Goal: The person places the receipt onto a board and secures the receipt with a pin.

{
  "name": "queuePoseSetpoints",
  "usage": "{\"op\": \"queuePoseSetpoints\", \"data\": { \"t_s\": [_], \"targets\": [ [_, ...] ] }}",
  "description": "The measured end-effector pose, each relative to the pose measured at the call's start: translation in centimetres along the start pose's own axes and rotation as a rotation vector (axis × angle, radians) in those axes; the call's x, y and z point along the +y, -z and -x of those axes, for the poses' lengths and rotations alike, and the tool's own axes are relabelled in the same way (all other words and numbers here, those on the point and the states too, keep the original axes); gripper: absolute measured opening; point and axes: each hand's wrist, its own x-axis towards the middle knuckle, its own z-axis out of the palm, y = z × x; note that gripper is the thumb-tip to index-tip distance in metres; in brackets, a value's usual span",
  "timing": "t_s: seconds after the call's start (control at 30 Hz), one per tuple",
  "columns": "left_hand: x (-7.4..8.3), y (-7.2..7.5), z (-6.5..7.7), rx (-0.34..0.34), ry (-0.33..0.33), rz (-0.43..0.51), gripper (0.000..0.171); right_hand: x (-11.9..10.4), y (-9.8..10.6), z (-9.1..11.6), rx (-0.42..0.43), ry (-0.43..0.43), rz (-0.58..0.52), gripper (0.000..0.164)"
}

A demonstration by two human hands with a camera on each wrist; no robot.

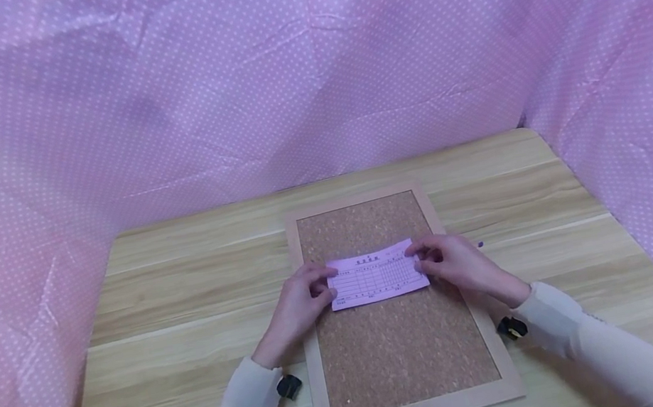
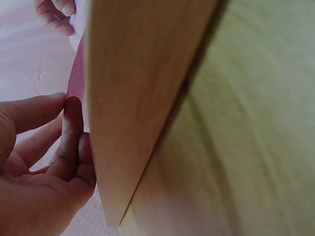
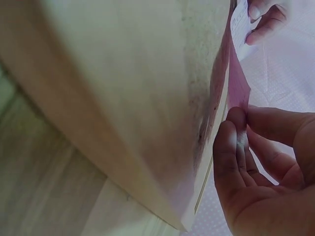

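A pink printed form slip (image 1: 376, 274) with ruled lines is stretched between both hands, over the middle of a framed cork board (image 1: 403, 349). My left hand (image 1: 303, 299) pinches its left edge between thumb and fingers. On the opposite side my right hand (image 1: 456, 264) pinches the right edge the same way. In the left wrist view the slip (image 2: 76, 81) runs close along the board's wooden frame (image 2: 133, 98). The right wrist view has the slip (image 3: 238, 81) curving slightly away from the cork, the thumb and fingertips at its near end.
The board lies on a wood-grain table (image 1: 191, 327). A small dark purple object (image 1: 480, 245) sits just right of the right hand. Pink dotted cloth (image 1: 280, 81) hangs behind and at both sides. Small black devices (image 1: 289, 386) are strapped at the wrists.
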Motion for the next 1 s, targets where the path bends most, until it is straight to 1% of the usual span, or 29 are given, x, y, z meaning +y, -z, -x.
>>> {"op": "queuePoseSetpoints", "data": {
  "t_s": [0.23,0.47,0.8,1.0],
  "targets": [
    [0.14,0.02,-0.13,-0.019,-0.003,-0.026,0.034,0.19,-0.06,-0.12,-0.028,-0.003,0.031,0.025],
    [0.05,0.07,-0.18,-0.036,-0.035,-0.066,0.032,0.37,-0.14,-0.21,-0.038,0.012,0.046,0.025],
    [0.36,0.06,-0.28,-0.041,-0.028,-0.12,0.032,0.45,0.02,-0.31,-0.066,-0.005,0.083,0.026],
    [0.52,0.06,-0.45,-0.061,-0.032,-0.157,0.033,0.42,0.06,-0.47,-0.076,-0.012,0.093,0.026]
  ]
}}
